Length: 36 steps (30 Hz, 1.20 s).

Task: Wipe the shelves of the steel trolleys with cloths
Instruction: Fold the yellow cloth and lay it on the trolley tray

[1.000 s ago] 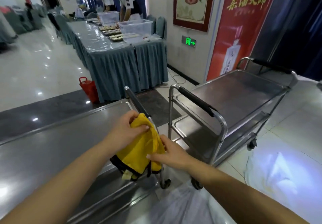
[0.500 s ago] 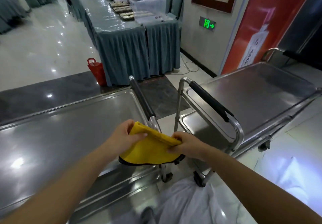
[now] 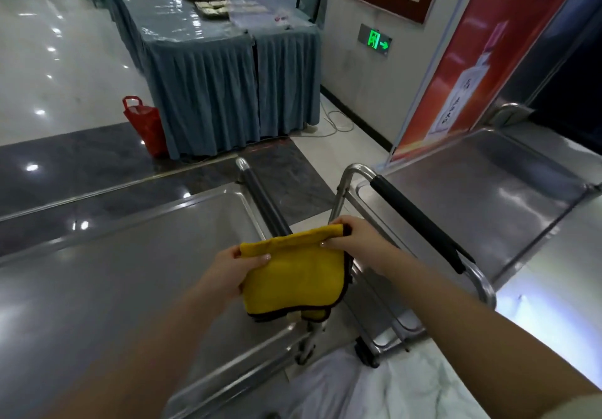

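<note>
Head view: both hands hold the yellow cloth (image 3: 293, 275) folded in mid-air between two steel trolleys, left hand (image 3: 237, 265) pinching its 9 o'clock corner, right hand (image 3: 355, 242) gripping the 1 o'clock corner. Folding looks nearly done; next, I'd guess, it goes flat onto the left trolley's top shelf (image 3: 130, 275), at 9 o'clock, for wiping.

Cloth (image 3: 293, 275) now folded flat; my right hand (image 3: 353, 239) moved up and rightward, left hand (image 3: 236, 268) pinching opposite corner.
</note>
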Each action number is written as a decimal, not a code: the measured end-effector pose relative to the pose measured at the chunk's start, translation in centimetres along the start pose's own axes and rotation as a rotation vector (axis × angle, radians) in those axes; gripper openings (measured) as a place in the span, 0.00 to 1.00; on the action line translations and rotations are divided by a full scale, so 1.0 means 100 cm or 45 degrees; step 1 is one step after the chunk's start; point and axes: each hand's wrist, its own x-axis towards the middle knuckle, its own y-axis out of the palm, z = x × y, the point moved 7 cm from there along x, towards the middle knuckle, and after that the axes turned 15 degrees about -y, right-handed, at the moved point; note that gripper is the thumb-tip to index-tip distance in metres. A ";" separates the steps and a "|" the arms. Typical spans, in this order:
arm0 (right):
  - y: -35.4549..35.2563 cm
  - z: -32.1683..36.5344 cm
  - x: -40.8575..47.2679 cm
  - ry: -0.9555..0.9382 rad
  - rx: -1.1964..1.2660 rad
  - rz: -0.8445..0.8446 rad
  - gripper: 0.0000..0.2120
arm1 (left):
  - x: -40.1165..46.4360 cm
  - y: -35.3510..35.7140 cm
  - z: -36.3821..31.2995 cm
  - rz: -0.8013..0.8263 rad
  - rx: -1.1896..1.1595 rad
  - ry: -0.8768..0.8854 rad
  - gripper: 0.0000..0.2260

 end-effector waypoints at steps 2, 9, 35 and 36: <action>0.003 -0.008 0.020 0.016 0.016 -0.066 0.12 | 0.019 -0.001 -0.003 0.023 -0.022 -0.036 0.22; 0.017 -0.055 0.041 0.134 -0.307 -0.183 0.11 | 0.069 0.000 0.007 0.060 -0.075 -0.133 0.20; 0.052 -0.084 0.007 0.576 0.547 0.024 0.25 | 0.051 -0.007 0.005 -0.180 -0.051 0.085 0.21; 0.046 -0.079 0.011 0.523 0.488 0.001 0.26 | 0.045 -0.007 0.003 -0.237 -0.028 0.124 0.24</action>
